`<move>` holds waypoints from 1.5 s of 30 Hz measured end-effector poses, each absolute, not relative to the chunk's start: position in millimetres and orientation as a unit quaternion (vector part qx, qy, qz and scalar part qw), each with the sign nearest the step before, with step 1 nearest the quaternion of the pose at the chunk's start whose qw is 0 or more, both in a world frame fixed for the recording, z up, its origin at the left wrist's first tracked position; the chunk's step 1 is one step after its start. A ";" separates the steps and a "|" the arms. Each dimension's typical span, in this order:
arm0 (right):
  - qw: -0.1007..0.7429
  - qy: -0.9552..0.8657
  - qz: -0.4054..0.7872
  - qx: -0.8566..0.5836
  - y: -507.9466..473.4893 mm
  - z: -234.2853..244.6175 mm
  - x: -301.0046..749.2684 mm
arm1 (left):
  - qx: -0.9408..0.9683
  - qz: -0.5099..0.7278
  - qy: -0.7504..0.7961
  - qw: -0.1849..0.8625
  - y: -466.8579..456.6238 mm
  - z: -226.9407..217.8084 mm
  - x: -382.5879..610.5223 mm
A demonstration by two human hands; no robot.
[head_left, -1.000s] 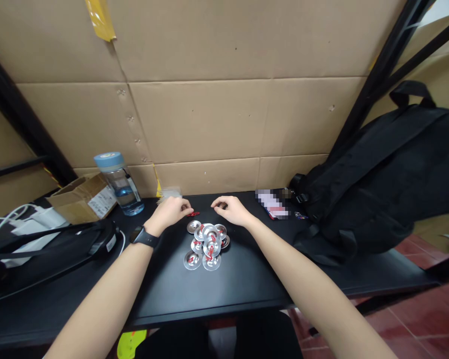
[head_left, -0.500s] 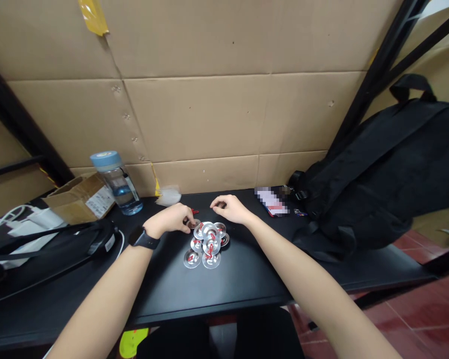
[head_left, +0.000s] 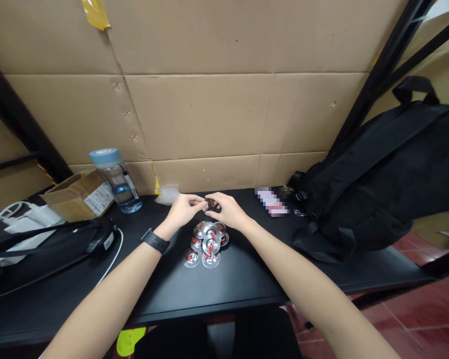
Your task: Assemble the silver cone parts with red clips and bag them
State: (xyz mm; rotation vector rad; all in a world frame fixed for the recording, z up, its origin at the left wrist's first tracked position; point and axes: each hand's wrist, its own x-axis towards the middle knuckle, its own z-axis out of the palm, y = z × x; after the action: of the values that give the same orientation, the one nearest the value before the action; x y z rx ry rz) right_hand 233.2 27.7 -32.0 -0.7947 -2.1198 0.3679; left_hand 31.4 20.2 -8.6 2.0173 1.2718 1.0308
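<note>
Both hands meet above the far side of a pile of finger cymbals (head_left: 211,245), small silvery domed discs with red cords. Between my fingertips is one more silvery finger cymbal (head_left: 205,205), partly covered by the fingers. My left hand (head_left: 186,209), with a dark watch (head_left: 156,241) on its wrist, pinches it from the left. From the right, my right hand (head_left: 226,209) grips it with thumb and fingers curved around it. The pile lies just nearer to me, its discs overlapping and touching neither hand.
On the left of the black table (head_left: 209,294) stand a water bottle (head_left: 121,184), an opened cardboard box (head_left: 82,194), white chargers (head_left: 41,219) and a black bag (head_left: 67,249). A blurred phone-like item (head_left: 271,202) and a black backpack (head_left: 381,169) are at right. Cardboard (head_left: 194,114) lines the back.
My left hand has lifted a finger cymbal from the pile's far left edge and brought it up to the right. My right hand has closed on it too.
</note>
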 end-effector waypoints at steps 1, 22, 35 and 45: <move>0.410 -0.844 0.130 -0.321 27.6 -31.6 233.4 | 0.752 0.382 0.462 0.274 21.5 -10.6 31.9; 0.201 -0.831 0.106 -0.509 68.2 -41.6 293.9 | 0.936 0.122 0.259 0.207 4.8 14.4 20.3; 0.189 -0.838 0.093 -0.504 68.1 -43.8 291.6 | 0.955 0.101 0.272 0.058 -16.0 9.0 33.9; 0.154 -0.900 0.308 -0.266 30.3 -14.6 261.3 | 0.937 0.111 0.329 0.036 -7.6 15.1 16.1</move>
State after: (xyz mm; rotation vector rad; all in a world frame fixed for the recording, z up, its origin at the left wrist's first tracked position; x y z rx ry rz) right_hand 261.3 30.3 -14.6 -0.7629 -2.5804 0.8840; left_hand 16.1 -7.6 15.1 2.8786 1.0100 0.3404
